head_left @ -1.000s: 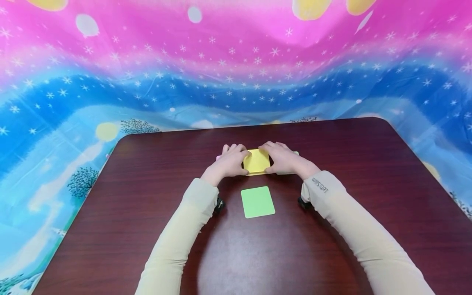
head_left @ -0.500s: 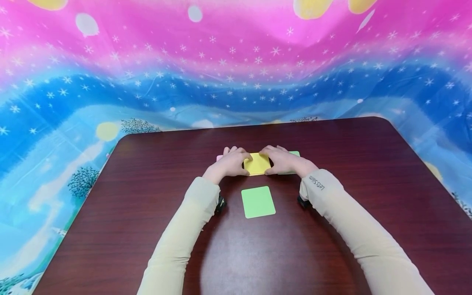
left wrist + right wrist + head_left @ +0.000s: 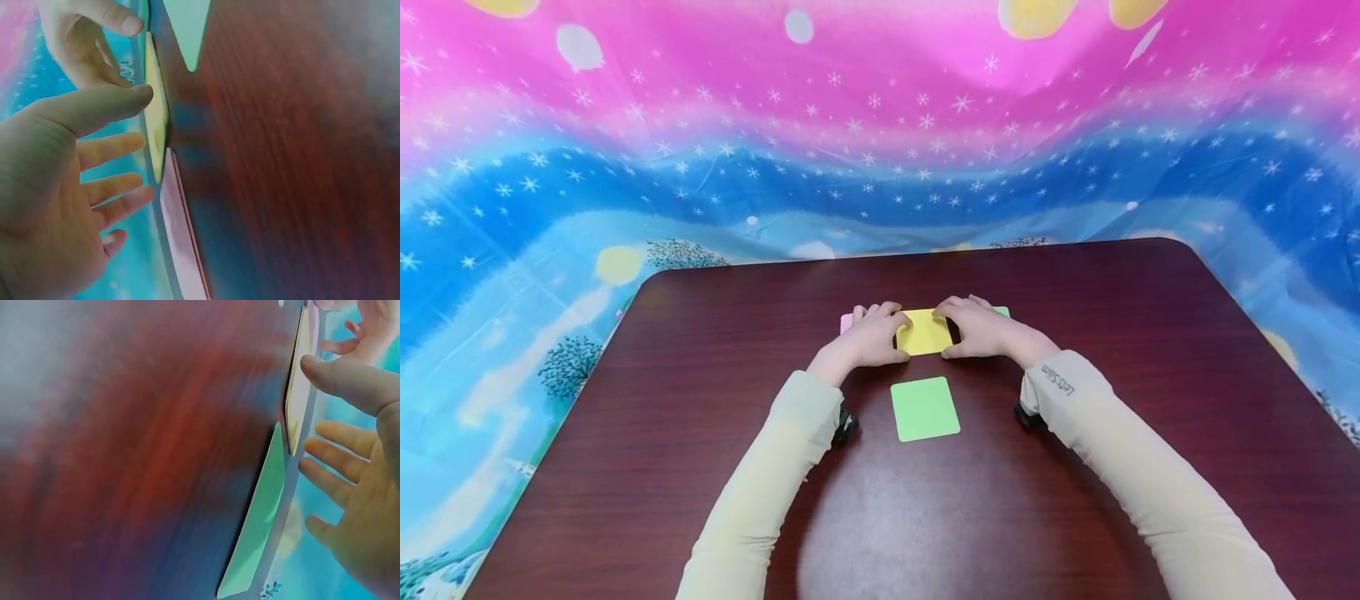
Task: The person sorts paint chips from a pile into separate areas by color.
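A yellow square card (image 3: 924, 332) lies near the far side of the table, between both hands. My left hand (image 3: 872, 337) is at its left edge, thumb in front and fingers behind. At the right edge my right hand (image 3: 981, 329) stands in the same way. Both wrist views show extended, spread fingers, with each thumb tip overlapping the yellow card (image 3: 156, 128). Left of it is a pink card (image 3: 179, 228), mostly hidden by the left hand in the head view. A green card (image 3: 255, 525) lies to the right, largely behind the right hand.
Another green card (image 3: 925, 408) lies nearer the person, in front of the yellow one. All rest on a dark reddish-brown wooden table (image 3: 700, 375) with rounded far corners. A colourful printed cloth (image 3: 880, 150) hangs behind and around the table.
The yellow card has come down slightly towards the person. My right hand has shifted a little right, away from its edge, and more of the pink card shows beside my left hand.
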Demonstrator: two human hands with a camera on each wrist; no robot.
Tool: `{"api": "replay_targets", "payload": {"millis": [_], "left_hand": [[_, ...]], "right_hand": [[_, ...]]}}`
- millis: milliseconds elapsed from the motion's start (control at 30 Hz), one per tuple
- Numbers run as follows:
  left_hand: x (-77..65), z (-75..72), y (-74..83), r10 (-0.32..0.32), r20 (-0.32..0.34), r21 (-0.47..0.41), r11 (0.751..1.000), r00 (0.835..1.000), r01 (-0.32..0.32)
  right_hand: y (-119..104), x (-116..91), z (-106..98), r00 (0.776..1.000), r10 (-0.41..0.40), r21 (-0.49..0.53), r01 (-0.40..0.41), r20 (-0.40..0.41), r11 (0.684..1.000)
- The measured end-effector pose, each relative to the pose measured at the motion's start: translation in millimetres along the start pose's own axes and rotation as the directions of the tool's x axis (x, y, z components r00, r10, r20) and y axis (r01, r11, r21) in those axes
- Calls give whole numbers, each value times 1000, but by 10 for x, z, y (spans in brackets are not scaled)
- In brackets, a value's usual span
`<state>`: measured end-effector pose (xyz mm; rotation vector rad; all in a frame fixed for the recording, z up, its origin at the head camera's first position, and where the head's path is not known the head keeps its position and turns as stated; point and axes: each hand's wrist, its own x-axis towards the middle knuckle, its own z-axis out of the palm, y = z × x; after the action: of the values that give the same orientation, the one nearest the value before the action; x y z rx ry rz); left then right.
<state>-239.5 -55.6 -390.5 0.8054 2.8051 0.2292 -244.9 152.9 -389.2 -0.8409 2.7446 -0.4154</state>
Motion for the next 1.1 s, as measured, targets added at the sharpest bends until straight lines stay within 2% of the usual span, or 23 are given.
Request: {"api": "replay_targets", "payload": {"millis": [100, 267, 500, 700, 833, 1100], "left_hand": [[-87, 13, -3, 11, -36, -14, 1000, 999, -12], [-251, 53, 28, 38, -44, -18, 999, 998, -38], [-444, 101, 131, 65, -23, 22, 998, 998, -65], [-571, 136, 242, 87, 21, 57, 995, 996, -88], [-634, 155, 311, 97, 17, 78, 992, 995, -98], [-735, 183, 442, 101, 20, 143, 984, 995, -103]], "right_hand": [[-39, -78, 11, 1000, 11, -34, -11, -14, 999], [-117, -224, 45, 999, 0, -85, -4, -47, 996], [-219, -410, 105, 996, -50, -85, 44, -69, 995], [-305, -553, 181, 992, -102, -81, 96, -80, 992], [-362, -611, 233, 992, -108, -81, 103, -67, 991], [-480, -691, 293, 996, -92, -191, 89, -4, 977]]}}
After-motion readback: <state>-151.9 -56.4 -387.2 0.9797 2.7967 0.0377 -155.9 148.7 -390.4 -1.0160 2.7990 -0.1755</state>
